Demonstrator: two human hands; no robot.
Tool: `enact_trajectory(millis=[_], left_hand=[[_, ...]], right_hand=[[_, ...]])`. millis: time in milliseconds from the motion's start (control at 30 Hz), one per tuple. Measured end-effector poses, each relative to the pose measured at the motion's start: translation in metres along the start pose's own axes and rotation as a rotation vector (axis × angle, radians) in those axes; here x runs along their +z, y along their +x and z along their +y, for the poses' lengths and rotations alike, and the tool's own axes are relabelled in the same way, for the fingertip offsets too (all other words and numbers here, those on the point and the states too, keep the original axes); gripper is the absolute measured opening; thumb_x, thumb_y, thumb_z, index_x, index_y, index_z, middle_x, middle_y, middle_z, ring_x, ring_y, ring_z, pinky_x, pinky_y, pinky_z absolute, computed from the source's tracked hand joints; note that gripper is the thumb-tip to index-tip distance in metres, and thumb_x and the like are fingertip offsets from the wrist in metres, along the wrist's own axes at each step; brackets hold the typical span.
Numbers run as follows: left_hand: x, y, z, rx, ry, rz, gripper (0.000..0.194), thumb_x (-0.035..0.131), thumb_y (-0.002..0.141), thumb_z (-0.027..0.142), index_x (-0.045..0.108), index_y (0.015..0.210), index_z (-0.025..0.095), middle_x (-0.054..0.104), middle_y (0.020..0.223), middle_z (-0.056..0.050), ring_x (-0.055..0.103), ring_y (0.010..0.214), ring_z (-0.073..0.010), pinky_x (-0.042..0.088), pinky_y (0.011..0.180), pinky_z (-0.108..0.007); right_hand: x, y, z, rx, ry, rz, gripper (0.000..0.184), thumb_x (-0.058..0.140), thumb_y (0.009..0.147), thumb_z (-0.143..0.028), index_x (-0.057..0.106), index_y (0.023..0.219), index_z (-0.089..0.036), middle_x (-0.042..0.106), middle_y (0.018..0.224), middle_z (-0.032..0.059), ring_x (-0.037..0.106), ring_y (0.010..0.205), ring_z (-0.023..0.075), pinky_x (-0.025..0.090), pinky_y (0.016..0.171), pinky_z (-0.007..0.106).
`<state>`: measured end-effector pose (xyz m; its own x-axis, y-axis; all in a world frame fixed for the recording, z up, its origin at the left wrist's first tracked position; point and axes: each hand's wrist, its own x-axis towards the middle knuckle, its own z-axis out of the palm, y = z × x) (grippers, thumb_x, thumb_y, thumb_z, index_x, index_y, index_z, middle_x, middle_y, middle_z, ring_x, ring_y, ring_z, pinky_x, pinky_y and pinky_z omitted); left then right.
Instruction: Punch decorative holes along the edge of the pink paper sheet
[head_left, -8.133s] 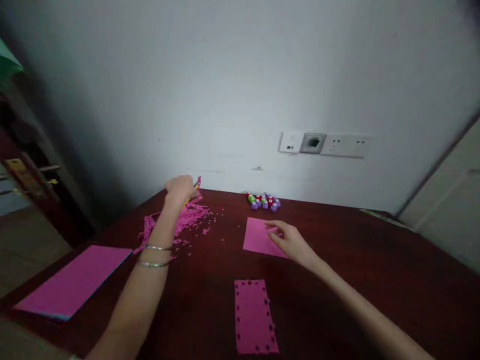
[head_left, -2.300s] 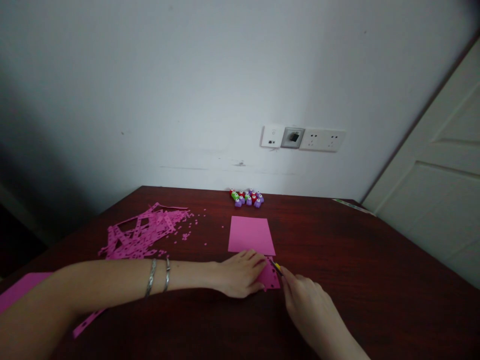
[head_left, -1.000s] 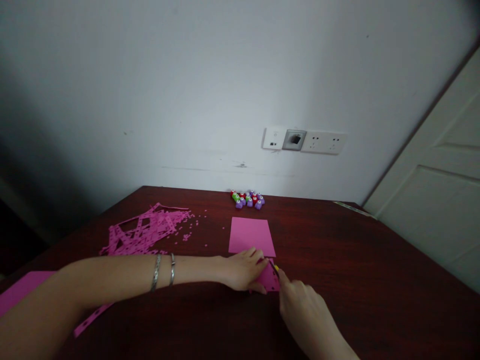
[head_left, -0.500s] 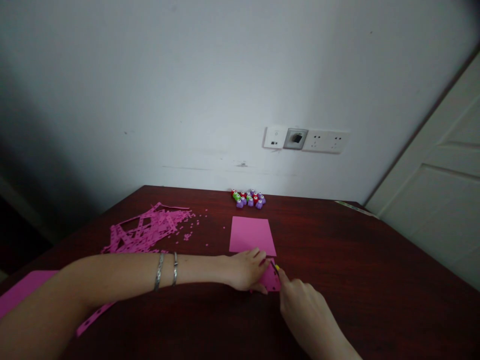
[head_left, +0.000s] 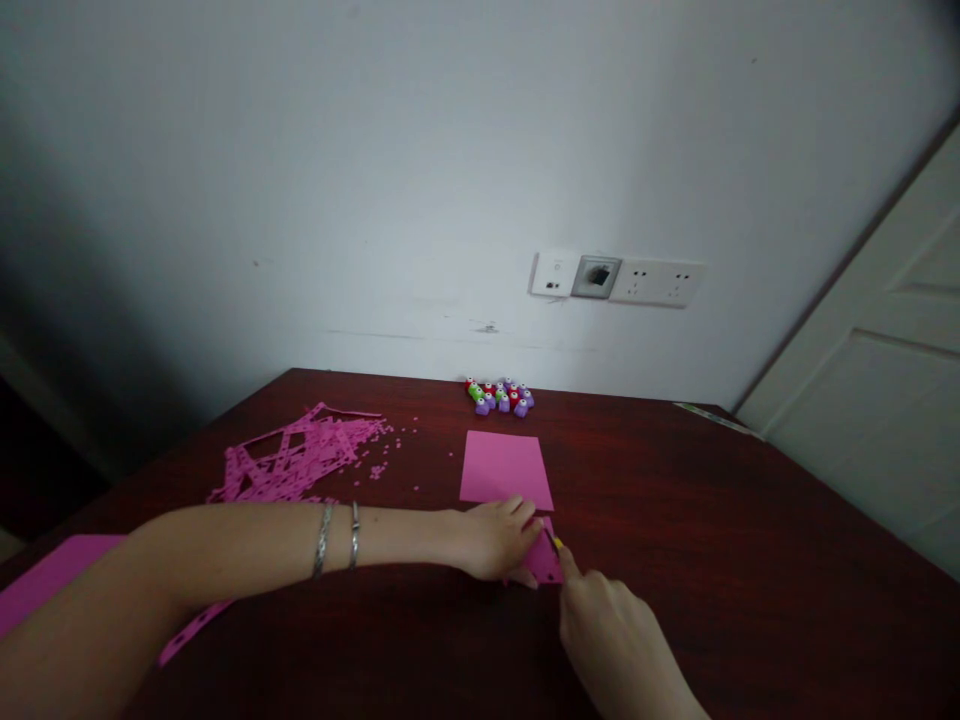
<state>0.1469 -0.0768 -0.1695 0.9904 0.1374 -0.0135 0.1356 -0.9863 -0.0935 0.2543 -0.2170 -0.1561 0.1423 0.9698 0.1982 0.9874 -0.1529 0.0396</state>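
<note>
The lower sheet (head_left: 543,560) is pink with dark spots, the cutter (head_left: 558,543) yellow (so bright against that reddish-brown table (head_left: 375,650)).

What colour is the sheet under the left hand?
The sheet is pink with dark spots (head view).

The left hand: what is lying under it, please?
A pink sheet with dark spots lies under the left hand, on the table. Its right part shows; the hand covers the rest, so I cannot tell what else is there.

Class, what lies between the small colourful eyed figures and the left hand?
In the head view, the plain pink sheet lies between the eyed figures and the left hand.
</note>
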Motion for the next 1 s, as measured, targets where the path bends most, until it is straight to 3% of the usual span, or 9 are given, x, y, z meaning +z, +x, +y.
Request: enact_trajectory(millis=[367,733,900,1000], left_hand=[[-0.004,-0.001,0.002,-0.026,0.005,-0.020,0.059,0.039,0.083,0.054,0.043,0.118,0.006,0.050,0.110,-0.017,0.047,0.097,-0.0235,0.040,0.080,-0.031],[-0.006,-0.002,0.003,-0.034,-0.011,-0.046,0.063,0.039,0.084,0.052,0.038,0.125,0.004,0.047,0.117,-0.020,0.046,0.104,-0.0262,0.040,0.084,-0.034],[-0.005,-0.003,0.001,-0.023,-0.025,-0.035,0.065,0.035,0.084,0.054,0.034,0.129,0.006,0.046,0.119,-0.019,0.044,0.107,-0.0269,0.040,0.085,-0.035],[-0.006,-0.004,0.001,-0.015,-0.032,-0.036,0.067,0.033,0.085,0.055,0.033,0.130,0.005,0.046,0.119,-0.019,0.044,0.108,-0.0276,0.040,0.085,-0.035]], right_hand=[[0.006,-0.007,0.000,-0.001,-0.002,-0.014,0.043,0.043,0.071,-0.002,0.059,0.110,-0.012,0.064,0.058,0.0060,0.064,0.050,0.0154,0.044,0.042,0.017],[0.005,-0.020,-0.005,0.021,-0.093,-0.124,0.053,0.040,0.069,0.001,0.056,0.119,-0.008,0.067,0.066,0.0113,0.066,0.052,0.0187,0.050,0.045,0.022],[0.001,-0.026,-0.005,0.035,-0.029,-0.241,0.054,0.042,0.070,-0.002,0.053,0.122,-0.009,0.068,0.070,0.0129,0.067,0.054,0.0220,0.051,0.045,0.024],[0.001,-0.032,-0.009,0.075,-0.054,-0.215,0.052,0.041,0.071,-0.001,0.055,0.120,-0.009,0.068,0.069,0.0128,0.067,0.054,0.0225,0.052,0.046,0.025]])
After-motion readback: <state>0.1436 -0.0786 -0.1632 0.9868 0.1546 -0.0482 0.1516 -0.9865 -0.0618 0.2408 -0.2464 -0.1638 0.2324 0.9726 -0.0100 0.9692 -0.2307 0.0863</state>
